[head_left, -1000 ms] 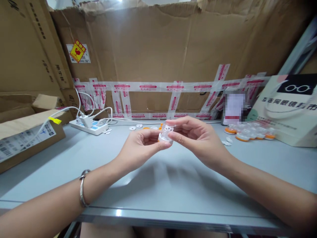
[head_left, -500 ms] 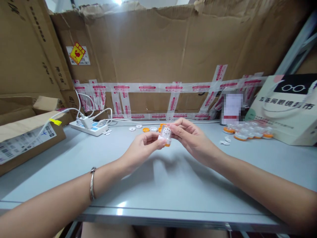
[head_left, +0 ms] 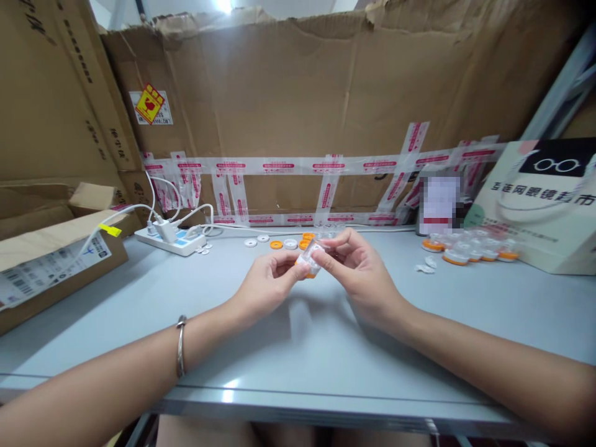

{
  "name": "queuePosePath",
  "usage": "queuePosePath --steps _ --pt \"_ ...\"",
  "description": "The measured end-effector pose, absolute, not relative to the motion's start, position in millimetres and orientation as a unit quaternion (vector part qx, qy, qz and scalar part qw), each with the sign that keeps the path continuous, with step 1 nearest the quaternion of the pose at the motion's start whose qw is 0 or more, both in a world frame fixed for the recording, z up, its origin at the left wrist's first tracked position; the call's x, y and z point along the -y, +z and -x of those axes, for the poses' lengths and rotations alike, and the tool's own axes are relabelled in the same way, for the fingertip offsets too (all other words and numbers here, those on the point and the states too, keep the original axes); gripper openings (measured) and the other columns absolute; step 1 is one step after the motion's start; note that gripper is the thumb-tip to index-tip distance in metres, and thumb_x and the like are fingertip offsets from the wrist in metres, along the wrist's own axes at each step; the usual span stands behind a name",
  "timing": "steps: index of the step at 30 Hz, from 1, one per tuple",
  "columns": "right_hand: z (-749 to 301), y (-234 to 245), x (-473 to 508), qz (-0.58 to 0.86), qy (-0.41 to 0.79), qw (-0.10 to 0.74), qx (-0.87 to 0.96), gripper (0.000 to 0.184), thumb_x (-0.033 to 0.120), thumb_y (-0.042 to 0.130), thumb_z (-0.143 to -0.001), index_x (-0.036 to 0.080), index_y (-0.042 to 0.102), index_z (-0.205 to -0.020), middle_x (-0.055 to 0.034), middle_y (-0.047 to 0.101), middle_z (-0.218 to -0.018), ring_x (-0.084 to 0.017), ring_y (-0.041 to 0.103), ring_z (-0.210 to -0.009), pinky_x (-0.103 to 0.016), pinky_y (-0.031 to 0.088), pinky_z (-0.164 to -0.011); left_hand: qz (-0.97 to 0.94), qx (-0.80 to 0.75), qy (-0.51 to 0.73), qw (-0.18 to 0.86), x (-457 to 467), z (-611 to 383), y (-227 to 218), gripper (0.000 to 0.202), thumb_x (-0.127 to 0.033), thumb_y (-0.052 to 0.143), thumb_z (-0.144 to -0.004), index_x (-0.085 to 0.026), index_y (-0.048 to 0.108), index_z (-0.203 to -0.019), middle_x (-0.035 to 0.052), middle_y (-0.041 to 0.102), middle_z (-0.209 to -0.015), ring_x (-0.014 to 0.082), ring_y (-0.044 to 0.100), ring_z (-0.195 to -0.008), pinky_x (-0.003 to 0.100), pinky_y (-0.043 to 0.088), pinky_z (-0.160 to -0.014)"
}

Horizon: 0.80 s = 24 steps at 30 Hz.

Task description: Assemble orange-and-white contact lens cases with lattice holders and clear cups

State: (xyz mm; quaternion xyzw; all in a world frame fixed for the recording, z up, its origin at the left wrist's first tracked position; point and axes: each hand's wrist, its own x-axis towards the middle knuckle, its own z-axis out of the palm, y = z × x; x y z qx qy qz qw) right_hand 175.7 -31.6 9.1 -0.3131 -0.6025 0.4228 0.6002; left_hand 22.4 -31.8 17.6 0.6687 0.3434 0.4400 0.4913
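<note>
Plastic piece (head_left: pixel 313 263), clear and white with an orange edge, is held tilted above the table (head_left: pixel 288 347), between both hands. The left hand (head_left: pixel 267 282) pinches its lower part; the right hand (head_left: pixel 365 279) has its thumb against the upper part, with fingers behind. I judge this is a two-handed adjusting step, and the next move calls for steady left support and light right pressure. Behind lie an orange ring (head_left: pixel 276 244) and a white ring (head_left: pixel 290 244); to the right, similar clear pieces (head_left: pixel 457 256) stand grouped.
</note>
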Motion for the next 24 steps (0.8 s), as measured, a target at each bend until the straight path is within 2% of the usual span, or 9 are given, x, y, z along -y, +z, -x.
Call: queuePosePath --steps 3,5,9,11,15,19,24 --pt "-175 9 31 0.316 0.417 0.607 0.599 0.031 0.038 0.07 -0.069 0.021 0.046 -0.076 0.004 0.06 -0.074 -0.01 0.057 -0.067 -0.025 0.044 -0.066 -0.668 -0.34 0.442 0.492 32 -24 16 0.019 -0.027 0.059 -0.079 -0.012 0.065 -0.089 0.0057 0.066 -0.087 0.0166 0.061 -0.086 0.029 0.046 -0.084" --pt "-177 12 30 0.313 0.452 0.582 0.598 0.031 0.042 0.068 -0.071 0.023 0.048 -0.086 0.0031 0.062 -0.077 -0.011 0.058 -0.071 -0.027 0.045 -0.07 -0.647 -0.33 0.446 0.523 30 -24 15 0.02 -0.028 0.062 -0.077 -0.013 0.065 -0.09 0.0049 0.066 -0.088 0.016 0.061 -0.086 0.029 0.046 -0.085" --pt "-179 13 28 0.312 0.496 0.585 0.561 0.046 0.046 0.067 -0.071 0.028 0.043 -0.106 -0.0009 0.06 -0.102 -0.015 0.057 -0.098 -0.034 0.041 -0.091 -0.571 -0.289 0.494 0.589 22 -21 14 0.021 -0.029 0.067 -0.074 -0.016 0.065 -0.09 0.0027 0.068 -0.093 0.0135 0.061 -0.09 0.029 0.043 -0.093" --pt "-178 10 26 0.329 0.515 0.584 0.534 0.05 0.044 0.072 -0.066 0.026 0.044 -0.103 -0.0019 0.059 -0.105 -0.015 0.054 -0.103 -0.035 0.037 -0.097 -0.543 -0.296 0.52 0.589 19 -19 14 0.019 -0.028 0.068 -0.073 -0.016 0.065 -0.087 0.0025 0.068 -0.092 0.0135 0.061 -0.092 0.029 0.042 -0.094" --pt "-174 4 25 0.321 0.615 0.523 0.495 0.047 0.037 0.08 -0.058 0.021 0.05 -0.091 0.0006 0.062 -0.087 -0.013 0.058 -0.09 -0.035 0.037 -0.097 -0.571 -0.339 0.527 0.531 19 -19 15 0.022 -0.031 0.067 -0.074 -0.017 0.065 -0.091 0.0044 0.068 -0.099 0.0165 0.059 -0.096 0.031 0.04 -0.093" --pt "-173 7 27 0.278 0.675 0.499 0.467 0.037 0.03 0.079 -0.061 0.018 0.056 -0.087 0.0018 0.064 -0.079 -0.009 0.059 -0.085 -0.028 0.039 -0.096 -0.631 -0.358 0.497 0.477 22 -21 13 0.028 -0.032 0.065 -0.075 -0.019 0.064 -0.1 0.0053 0.065 -0.109 0.0187 0.056 -0.103 0.031 0.038 -0.093" --pt "-174 8 28 0.247 0.692 0.493 0.466 0.03 0.028 0.077 -0.064 0.018 0.059 -0.085 0.002 0.063 -0.079 -0.009 0.058 -0.081 -0.026 0.04 -0.092 -0.658 -0.333 0.474 0.481 22 -20 13 0.021 -0.031 0.063 -0.077 -0.02 0.066 -0.094 0.0037 0.065 -0.105 0.0194 0.055 -0.102 0.031 0.038 -0.092"
